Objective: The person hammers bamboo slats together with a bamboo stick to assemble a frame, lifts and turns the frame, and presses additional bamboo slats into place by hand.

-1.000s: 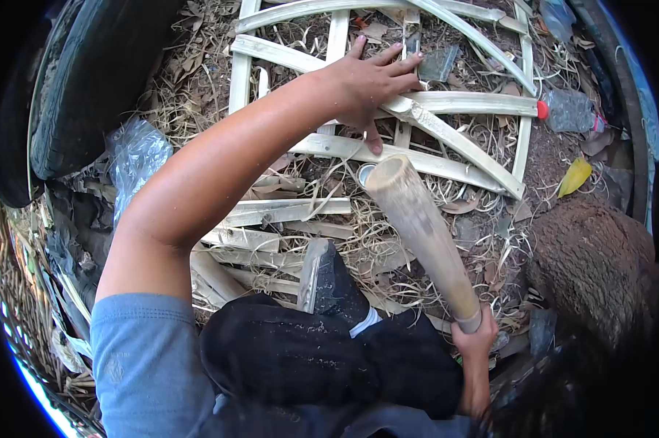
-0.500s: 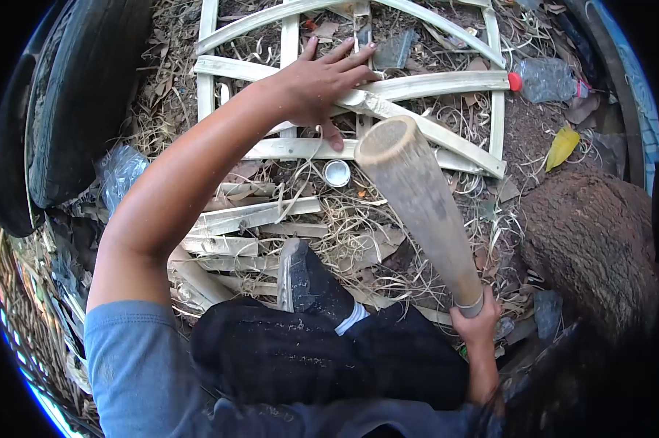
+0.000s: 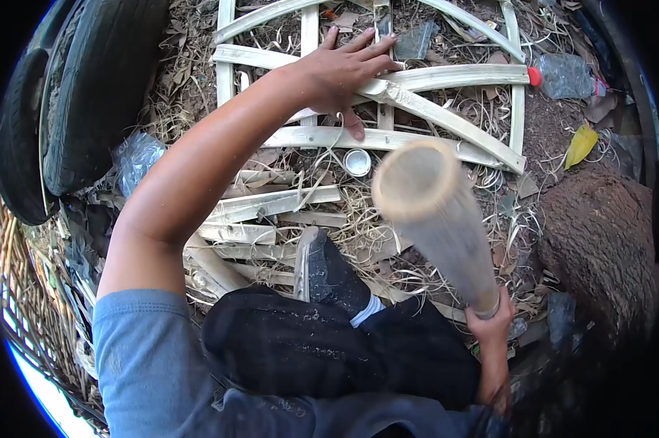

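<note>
My left hand (image 3: 348,71) lies with spread fingers over the crossing pale strips of a bamboo lattice (image 3: 461,75) on the ground. Its thumb reaches down to the lower crosswise strip. My right hand (image 3: 493,318) is wrapped round the narrow lower end of a thick bamboo piece (image 3: 453,233). The round, wide top of that piece is raised toward the camera, blurred, just below the lattice's lower right part. A small round white cap (image 3: 357,163) lies on the ground between the lattice and the bamboo piece.
Tires (image 3: 99,95) stand at the left, beside a crumpled clear plastic bag (image 3: 137,162). Split bamboo pieces (image 3: 271,206) lie near my shoe (image 3: 329,274). At the right are a clear bottle (image 3: 567,76) with a red cap, a yellow leaf (image 3: 581,147) and a big brown block (image 3: 599,241).
The thick bamboo piece's wide end has risen closer to the camera, with my right hand still round its other end. My left hand keeps its place on the lattice. The view has shifted slightly.
</note>
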A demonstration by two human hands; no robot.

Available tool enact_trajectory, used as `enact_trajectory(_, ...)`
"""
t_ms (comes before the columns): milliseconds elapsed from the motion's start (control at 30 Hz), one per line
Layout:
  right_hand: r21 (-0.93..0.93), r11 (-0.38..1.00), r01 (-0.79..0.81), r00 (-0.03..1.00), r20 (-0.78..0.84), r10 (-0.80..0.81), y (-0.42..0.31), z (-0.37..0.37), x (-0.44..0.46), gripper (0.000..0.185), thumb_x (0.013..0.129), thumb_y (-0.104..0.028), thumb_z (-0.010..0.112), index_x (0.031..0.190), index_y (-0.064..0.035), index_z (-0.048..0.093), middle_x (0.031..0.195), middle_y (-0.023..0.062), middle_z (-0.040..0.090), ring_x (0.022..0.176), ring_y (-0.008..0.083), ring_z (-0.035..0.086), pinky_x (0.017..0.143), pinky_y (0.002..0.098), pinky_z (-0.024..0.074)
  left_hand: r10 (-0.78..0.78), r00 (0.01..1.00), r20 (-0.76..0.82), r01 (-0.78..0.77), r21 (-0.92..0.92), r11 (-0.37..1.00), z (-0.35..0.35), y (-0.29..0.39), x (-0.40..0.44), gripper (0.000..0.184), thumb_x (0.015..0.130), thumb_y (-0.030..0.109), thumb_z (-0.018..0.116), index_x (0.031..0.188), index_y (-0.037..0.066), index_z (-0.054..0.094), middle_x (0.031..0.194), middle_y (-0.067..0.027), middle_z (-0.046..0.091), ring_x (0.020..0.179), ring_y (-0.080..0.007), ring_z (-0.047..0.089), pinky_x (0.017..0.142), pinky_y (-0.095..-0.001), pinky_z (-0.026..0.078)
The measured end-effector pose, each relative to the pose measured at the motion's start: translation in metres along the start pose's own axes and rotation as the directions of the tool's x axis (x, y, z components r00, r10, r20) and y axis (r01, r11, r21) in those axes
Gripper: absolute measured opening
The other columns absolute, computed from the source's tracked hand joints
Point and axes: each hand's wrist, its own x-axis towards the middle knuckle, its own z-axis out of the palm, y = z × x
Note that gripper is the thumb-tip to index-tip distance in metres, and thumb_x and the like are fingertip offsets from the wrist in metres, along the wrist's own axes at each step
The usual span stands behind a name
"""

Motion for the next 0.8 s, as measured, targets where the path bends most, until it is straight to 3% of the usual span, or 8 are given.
enact_trajectory(100, -0.155, 0.985, -0.077, 0.993, 0.080, 0.090, -0.004, 0.002, 0.013, 0.042, 0.062, -0.011, 0.072, 0.100, -0.0011, 0.059, 0.078, 0.0206, 0.065, 0.076, 0.0431, 0.066, 0.070, 0.0450, 0.0530, -0.006, 1.000, 0.009, 0.006, -0.004, 1.000, 0.001, 0.001, 0.002, 0.120, 0.049, 0.049, 0.090, 0.150, 0.022, 0.030, 0.164, -0.0068, 0.011, 0.151, -0.0317, 0.005, 0.118, -0.0659, 0.008)
enact_trajectory(233, 0.172, 0.981, 0.095, 0.989, -0.124, -0.074, -0.004, 0.007, 0.000, 0.040, 0.059, -0.015, 0.075, 0.092, -0.0016, 0.057, 0.073, 0.0212, 0.063, 0.070, 0.0454, 0.063, 0.063, 0.0498, 0.0495, 0.041, 0.999, -0.033, -0.041, 0.008, 0.999, 0.005, -0.005, 0.001, 0.119, 0.049, 0.051, 0.090, 0.149, 0.021, 0.033, 0.164, -0.0084, 0.012, 0.151, -0.0321, 0.008, 0.117, -0.0677, 0.007)
enact_trajectory(300, -0.130, 0.990, -0.057, 0.998, 0.002, 0.058, -0.003, 0.009, 0.006, 0.040, 0.059, -0.015, 0.075, 0.092, -0.0016, 0.058, 0.073, 0.0190, 0.063, 0.069, 0.0434, 0.065, 0.064, 0.0484, 0.0498, 0.037, 0.999, -0.020, -0.038, -0.012, 0.999, 0.003, 0.001, 0.000, 0.120, 0.049, 0.051, 0.090, 0.149, 0.021, 0.032, 0.164, -0.0089, 0.012, 0.151, -0.0318, 0.009, 0.117, -0.0675, 0.008)
enact_trajectory(433, 0.081, 0.968, 0.237, 0.963, -0.153, -0.223, 0.004, 0.004, -0.006, 0.042, 0.058, -0.014, 0.076, 0.094, -0.0023, 0.058, 0.076, 0.0205, 0.063, 0.072, 0.0449, 0.064, 0.066, 0.0494, 0.0498, 0.037, 0.999, -0.031, -0.038, -0.025, 0.999, 0.001, -0.003, -0.002, 0.125, 0.046, 0.055, 0.090, 0.150, 0.021, 0.031, 0.164, -0.0089, 0.012, 0.151, -0.0331, 0.008, 0.116, -0.0690, 0.009)
enact_trajectory(467, 0.174, 0.983, 0.062, 0.997, -0.065, -0.051, -0.003, 0.004, -0.003, 0.042, 0.057, -0.013, 0.075, 0.093, -0.0015, 0.058, 0.077, 0.0200, 0.064, 0.072, 0.0444, 0.064, 0.066, 0.0477, 0.0504, 0.034, 0.999, -0.012, -0.034, -0.045, 0.998, 0.001, -0.004, -0.002, 0.124, 0.047, 0.055, 0.090, 0.150, 0.021, 0.031, 0.164, -0.0087, 0.012, 0.151, -0.0327, 0.008, 0.115, -0.0699, 0.009)
enact_trajectory(633, 0.145, 0.982, 0.121, 0.985, -0.142, -0.100, -0.001, 0.008, 0.000, 0.040, 0.057, -0.012, 0.075, 0.092, -0.0014, 0.057, 0.076, 0.0206, 0.064, 0.069, 0.0459, 0.063, 0.065, 0.0463, 0.0505, 0.030, 1.000, 0.008, -0.030, -0.026, 0.999, -0.005, -0.001, -0.005, 0.122, 0.049, 0.055, 0.089, 0.150, 0.019, 0.032, 0.164, -0.0090, 0.012, 0.151, -0.0334, 0.008, 0.116, -0.0690, 0.009)
enact_trajectory(733, -0.211, 0.974, -0.079, 0.997, -0.038, 0.073, -0.005, 0.009, 0.004, 0.038, 0.059, -0.009, 0.073, 0.093, 0.0014, 0.058, 0.077, 0.0217, 0.064, 0.072, 0.0440, 0.065, 0.067, 0.0471, 0.0514, 0.042, 0.999, 0.025, -0.041, -0.039, 0.998, -0.003, 0.001, -0.005, 0.123, 0.049, 0.059, 0.087, 0.150, 0.016, 0.031, 0.164, -0.0094, 0.012, 0.151, -0.0338, 0.007, 0.117, -0.0685, 0.009)
enact_trajectory(800, 0.004, 1.000, 0.031, 0.991, -0.133, -0.030, -0.021, 0.012, 0.013, 0.037, 0.061, -0.010, 0.072, 0.093, 0.0009, 0.058, 0.077, 0.0229, 0.064, 0.073, 0.0454, 0.065, 0.068, 0.0481, 0.0510, 0.042, 0.999, 0.033, -0.041, -0.022, 0.999, -0.007, -0.002, -0.005, 0.123, 0.050, 0.064, 0.083, 0.150, 0.017, 0.030, 0.164, -0.0094, 0.011, 0.151, -0.0339, 0.007, 0.116, -0.0688, 0.009)
